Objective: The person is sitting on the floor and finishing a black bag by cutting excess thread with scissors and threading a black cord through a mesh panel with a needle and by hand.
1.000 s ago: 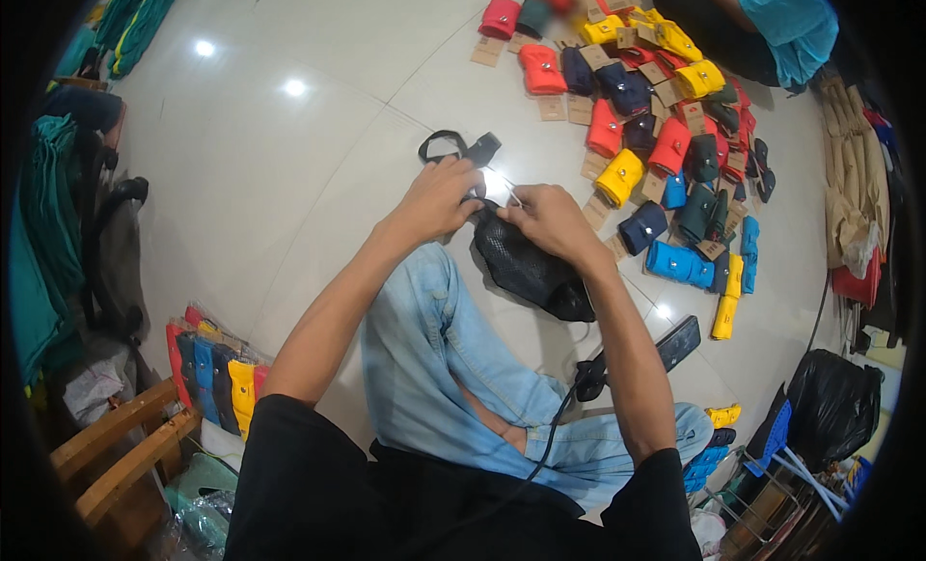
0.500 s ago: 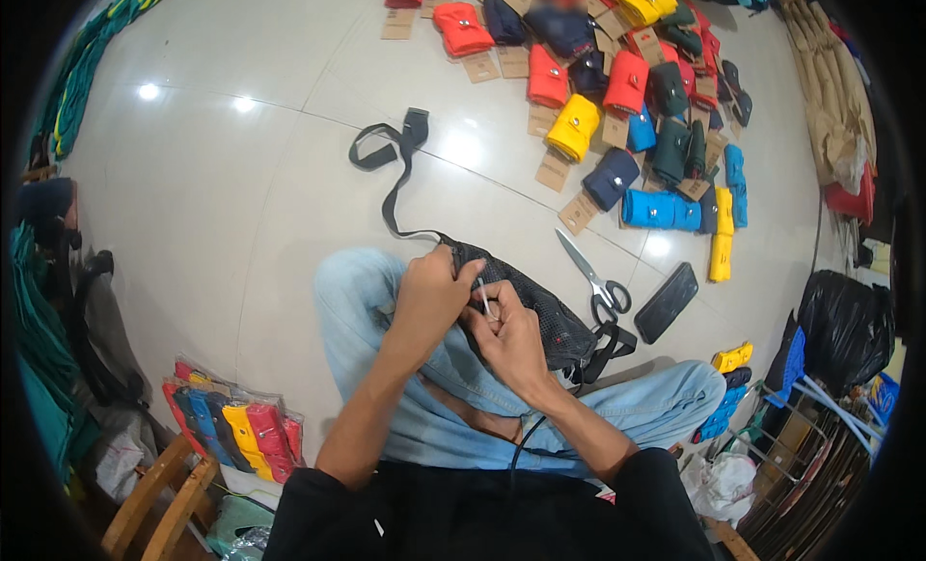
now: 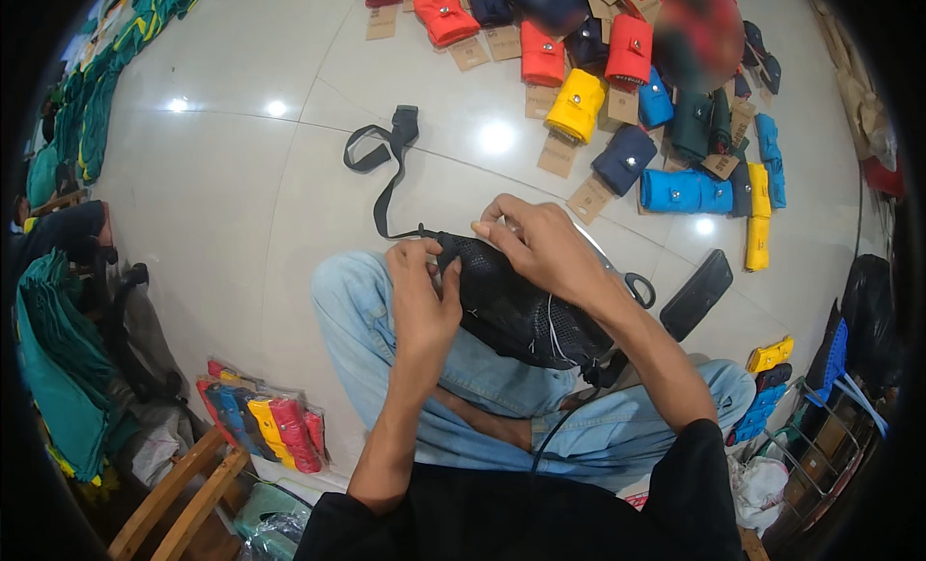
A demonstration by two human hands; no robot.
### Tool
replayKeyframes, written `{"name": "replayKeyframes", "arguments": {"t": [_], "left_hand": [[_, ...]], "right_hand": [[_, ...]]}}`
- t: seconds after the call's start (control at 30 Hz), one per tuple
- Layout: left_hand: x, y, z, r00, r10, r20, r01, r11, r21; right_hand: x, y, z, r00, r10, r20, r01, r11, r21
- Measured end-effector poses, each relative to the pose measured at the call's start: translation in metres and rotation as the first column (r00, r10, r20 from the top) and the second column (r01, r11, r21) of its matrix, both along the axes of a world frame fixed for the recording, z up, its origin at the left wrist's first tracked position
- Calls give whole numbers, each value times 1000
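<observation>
A black mesh waist bag (image 3: 502,315) rests across my lap and lower legs. Its black strap (image 3: 384,199) trails off to the far left over the floor and ends in a buckle. At the bag's left end, my left hand (image 3: 422,296) is closed, pinching the fabric between thumb and fingers. My right hand (image 3: 550,247) hovers over the bag's upper edge, thumb and fingertips drawn together; what they hold, if anything, is too small to make out. A thin white cord (image 3: 558,331) lies along the bag's right part. Scissors (image 3: 638,289) are partly hidden behind my right hand and forearm.
A black phone (image 3: 696,294) lies right of the scissors. Several rolled pouches, among them a yellow one (image 3: 576,106), with brown card tags cover the far right floor. Packed pouches (image 3: 280,431) stand at the near left by a wooden frame (image 3: 188,493). Green cloth (image 3: 68,349) hangs at left.
My right hand has moved up and away from the pale cord it pinched, to above the bag's upper edge. My left hand has shifted to the bag's left end. The view has turned slightly.
</observation>
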State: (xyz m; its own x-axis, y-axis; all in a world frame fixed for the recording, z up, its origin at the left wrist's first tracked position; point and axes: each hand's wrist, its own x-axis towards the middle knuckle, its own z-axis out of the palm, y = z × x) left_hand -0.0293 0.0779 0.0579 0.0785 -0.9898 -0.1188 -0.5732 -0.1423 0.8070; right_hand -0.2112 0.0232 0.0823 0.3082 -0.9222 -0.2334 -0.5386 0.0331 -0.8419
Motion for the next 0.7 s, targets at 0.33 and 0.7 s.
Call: {"name": "replayKeyframes", "arguments": {"t": [0.33,0.7], "left_hand": [[-4,-5,2,990,29,138,-53,984,170],[9,-2,-17,995,103,-7,-100,972,213]], "right_hand": [[-14,-10,-16,985,61,160,-53,997,-54],[13,2,-18,987,-31,155,59,982,-180]]}}
